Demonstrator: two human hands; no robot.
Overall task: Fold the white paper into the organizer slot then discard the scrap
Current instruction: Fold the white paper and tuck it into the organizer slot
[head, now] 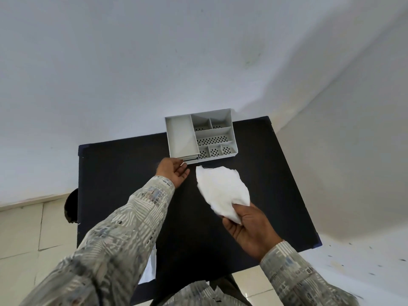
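A white paper (221,187), crumpled and soft-edged, hangs over the middle of the black table (276,184); my right hand (251,230) grips its near end. A grey organizer (180,135) with several compartments stands at the table's far edge against the wall. Its left part is one long slot with small drawers at the front. My left hand (173,172) reaches to the organizer's front left corner, fingers apart and touching the drawer fronts, holding nothing.
A white wall rises right behind the table and a second wall closes the right side. Another white sheet (150,268) lies at the table's near left edge, partly under my left sleeve. A dark round object (70,206) sits on the tiled floor at the left.
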